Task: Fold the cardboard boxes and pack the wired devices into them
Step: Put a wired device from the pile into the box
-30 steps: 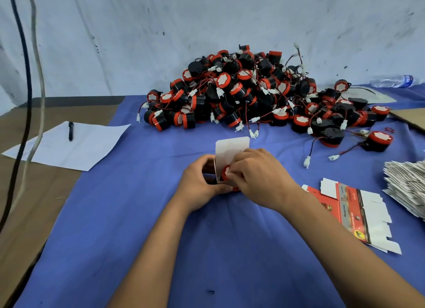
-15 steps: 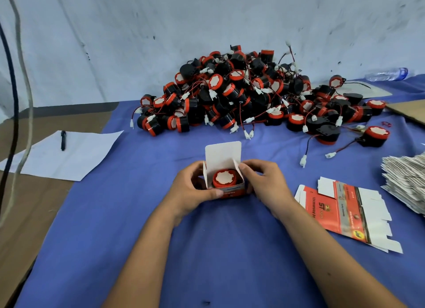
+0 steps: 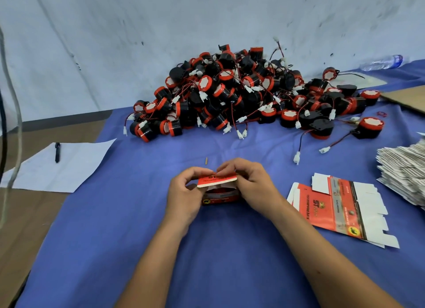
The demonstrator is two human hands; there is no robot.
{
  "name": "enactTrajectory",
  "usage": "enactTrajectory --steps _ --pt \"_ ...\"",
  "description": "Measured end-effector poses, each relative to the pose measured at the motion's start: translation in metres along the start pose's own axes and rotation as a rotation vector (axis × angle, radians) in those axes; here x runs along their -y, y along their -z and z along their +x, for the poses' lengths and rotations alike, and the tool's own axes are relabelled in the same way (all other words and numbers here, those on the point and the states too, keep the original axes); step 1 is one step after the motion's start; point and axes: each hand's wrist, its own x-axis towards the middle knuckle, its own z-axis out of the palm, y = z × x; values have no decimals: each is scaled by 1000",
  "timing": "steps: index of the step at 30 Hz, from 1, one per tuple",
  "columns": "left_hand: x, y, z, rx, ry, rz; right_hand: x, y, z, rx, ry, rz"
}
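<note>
A small red cardboard box [image 3: 219, 198] stands on the blue cloth in front of me, its red lid flap [image 3: 217, 181] bent down over the opening. A red-and-black wired device shows in the gap under the flap. My left hand [image 3: 184, 192] grips the box's left side with fingers curled on the flap. My right hand [image 3: 250, 186] grips the right side, fingertips pinching the flap's top edge. A big heap of red-and-black wired devices [image 3: 241, 96] lies behind.
Flat red box blanks [image 3: 338, 206] lie to the right, beside a stack of more blanks [image 3: 404, 172] at the right edge. White paper [image 3: 59, 167] with a pen [image 3: 57, 152] lies left. A small brown stick [image 3: 206, 160] lies behind my hands. A plastic bottle [image 3: 381, 63] lies far right.
The box's lid flap, upright a moment ago with the device showing inside, is now folded down over the opening. Both hands have moved up onto the flap.
</note>
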Motion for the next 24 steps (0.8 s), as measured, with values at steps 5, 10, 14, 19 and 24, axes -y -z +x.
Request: enactTrajectory --steps 5,10,14,19,24 --pt "0 13 0 148 118 -185 4 14 -9 129 -42 -52" --pt "0 33 -4 338 28 -130 -3 10 -9 118 109 -316" --pt "5 24 -2 240 -96 135 -6 8 -8 101 204 -402" --pt "8 26 1 241 -138 101 -8 4 -9 89 295 -533" --pt "5 30 0 297 -170 216 -13 3 -16 61 276 -594"
